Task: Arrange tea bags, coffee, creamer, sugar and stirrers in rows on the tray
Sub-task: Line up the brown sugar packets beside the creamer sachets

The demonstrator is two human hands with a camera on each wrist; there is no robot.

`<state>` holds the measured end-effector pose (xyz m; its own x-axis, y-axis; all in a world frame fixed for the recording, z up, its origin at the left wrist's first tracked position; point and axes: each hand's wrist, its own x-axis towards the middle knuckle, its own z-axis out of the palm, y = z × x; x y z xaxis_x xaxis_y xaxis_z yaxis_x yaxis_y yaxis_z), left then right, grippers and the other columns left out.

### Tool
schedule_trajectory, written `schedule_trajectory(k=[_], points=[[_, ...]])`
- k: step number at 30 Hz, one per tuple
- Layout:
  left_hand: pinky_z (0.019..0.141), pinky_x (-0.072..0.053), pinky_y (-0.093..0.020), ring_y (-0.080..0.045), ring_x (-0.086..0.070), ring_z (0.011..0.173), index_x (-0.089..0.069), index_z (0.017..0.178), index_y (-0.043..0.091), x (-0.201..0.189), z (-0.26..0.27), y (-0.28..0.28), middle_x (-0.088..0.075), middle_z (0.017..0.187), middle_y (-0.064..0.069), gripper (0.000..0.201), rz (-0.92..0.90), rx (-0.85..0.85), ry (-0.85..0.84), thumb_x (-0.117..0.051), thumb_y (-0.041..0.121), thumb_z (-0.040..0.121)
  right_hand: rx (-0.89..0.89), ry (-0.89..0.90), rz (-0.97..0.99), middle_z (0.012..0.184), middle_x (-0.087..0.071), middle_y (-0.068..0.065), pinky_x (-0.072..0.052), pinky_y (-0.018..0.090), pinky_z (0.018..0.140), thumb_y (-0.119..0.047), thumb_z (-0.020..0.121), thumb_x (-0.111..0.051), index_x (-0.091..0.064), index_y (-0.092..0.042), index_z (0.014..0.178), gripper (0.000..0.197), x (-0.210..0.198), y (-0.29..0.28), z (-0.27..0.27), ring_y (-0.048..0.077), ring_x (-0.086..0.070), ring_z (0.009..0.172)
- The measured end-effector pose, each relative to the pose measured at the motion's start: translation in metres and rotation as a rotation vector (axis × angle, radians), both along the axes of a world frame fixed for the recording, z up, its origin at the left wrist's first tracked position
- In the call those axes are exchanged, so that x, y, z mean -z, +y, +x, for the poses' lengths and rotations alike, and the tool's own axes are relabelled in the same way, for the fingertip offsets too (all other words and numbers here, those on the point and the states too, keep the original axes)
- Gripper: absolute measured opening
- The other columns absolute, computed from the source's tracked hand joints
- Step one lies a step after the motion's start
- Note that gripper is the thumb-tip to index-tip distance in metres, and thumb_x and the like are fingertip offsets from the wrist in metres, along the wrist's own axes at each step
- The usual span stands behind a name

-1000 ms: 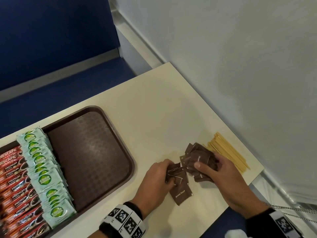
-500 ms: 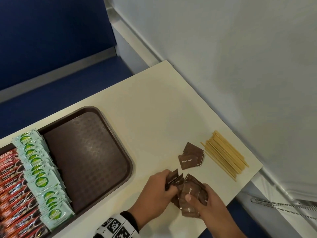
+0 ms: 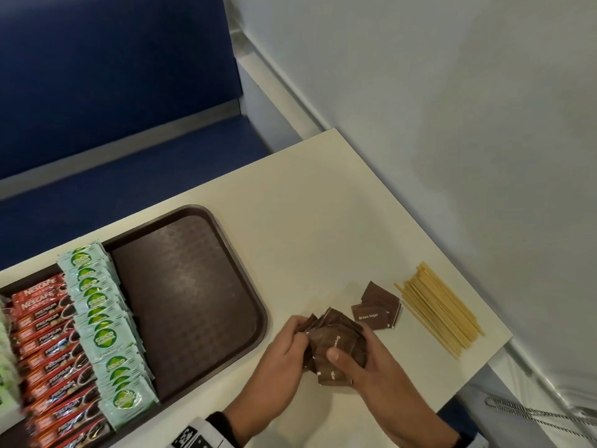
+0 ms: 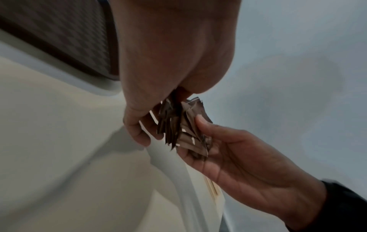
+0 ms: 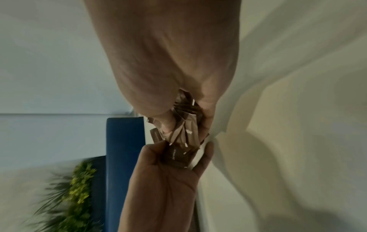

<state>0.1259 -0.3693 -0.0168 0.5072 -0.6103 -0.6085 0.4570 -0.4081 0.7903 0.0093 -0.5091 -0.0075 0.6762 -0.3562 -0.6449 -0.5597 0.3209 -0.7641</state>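
Observation:
Both hands grip one bundle of brown sugar packets (image 3: 336, 347) (image 4: 182, 127) (image 5: 184, 130) above the white table. My left hand (image 3: 287, 347) (image 4: 139, 124) holds its left side, my right hand (image 3: 361, 354) (image 5: 186, 124) wraps the right side with the thumb on top. Two more brown sugar packets (image 3: 376, 307) lie flat on the table beside a pile of wooden stirrers (image 3: 439, 308). The brown tray (image 3: 190, 286) carries a row of green creamer sachets (image 3: 103, 331) and a row of red coffee sticks (image 3: 45, 350); its right half is bare.
The table (image 3: 323, 221) ends close behind the stirrers at a grey wall (image 3: 452, 124). A blue bench seat (image 3: 113, 76) stands beyond the far edge. Pale green packets (image 3: 5, 350) show at the tray's left margin. A cord (image 3: 533, 412) hangs at lower right.
The hands gathered the scattered sugar packets, lifted the bundle off the table and drew it toward me. Two packets stayed lying by the stirrers.

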Motion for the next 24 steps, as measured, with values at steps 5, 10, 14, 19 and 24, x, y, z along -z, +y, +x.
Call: schedule_trajectory(k=[5,10,14,19,24], points=[[0.090,-0.065,-0.055,-0.034,-0.077,0.102,-0.072,0.121,0.010,-0.020,0.044,0.020,-0.078,0.113,-0.019,0.037,-0.121,-0.276,0.129,-0.036,0.009,0.113,-0.226,-0.083,-0.177,0.129,-0.064,-0.008,-0.055,0.016,0.089,-0.031,0.103,-0.070,-0.059,-0.039,0.128,0.028,-0.013,0.014,0.064,0.000,-0.069,0.110],[0.083,-0.066,-0.054,-0.028,-0.077,0.095,-0.078,0.111,0.011,-0.032,0.083,0.051,-0.079,0.112,-0.021,0.041,-0.197,-0.540,0.180,-0.037,0.012,0.111,-0.418,-0.108,-0.203,0.136,-0.062,-0.005,-0.057,0.036,0.106,-0.057,0.093,-0.073,-0.057,-0.047,0.131,0.043,-0.019,0.030,0.130,0.008,-0.069,0.119],[0.091,-0.065,-0.057,-0.034,-0.074,0.114,-0.072,0.127,0.007,-0.035,0.097,0.077,-0.077,0.123,-0.020,0.034,-0.222,-0.581,0.122,-0.048,0.027,0.113,-0.510,-0.136,-0.195,0.129,-0.070,-0.001,-0.061,0.048,0.100,-0.055,0.087,-0.077,-0.062,-0.041,0.130,0.048,-0.025,0.050,0.165,0.018,-0.074,0.114],[0.094,-0.064,-0.058,-0.034,-0.074,0.119,-0.067,0.134,0.010,-0.035,0.102,0.102,-0.077,0.127,-0.014,0.032,-0.249,-0.634,0.085,-0.059,0.029,0.110,-0.544,-0.163,-0.227,0.114,-0.078,-0.005,-0.063,0.049,0.095,-0.031,0.093,-0.083,-0.060,-0.027,0.130,0.044,-0.034,0.070,0.192,0.017,-0.078,0.103],[0.085,-0.066,-0.054,-0.032,-0.076,0.116,-0.065,0.137,0.013,-0.039,0.101,0.118,-0.076,0.129,-0.013,0.032,-0.265,-0.697,0.078,-0.055,0.030,0.112,-0.551,-0.152,-0.288,0.111,-0.078,-0.005,-0.067,0.045,0.089,-0.036,0.086,-0.089,-0.061,-0.023,0.125,0.050,-0.042,0.088,0.202,0.012,-0.079,0.098]])
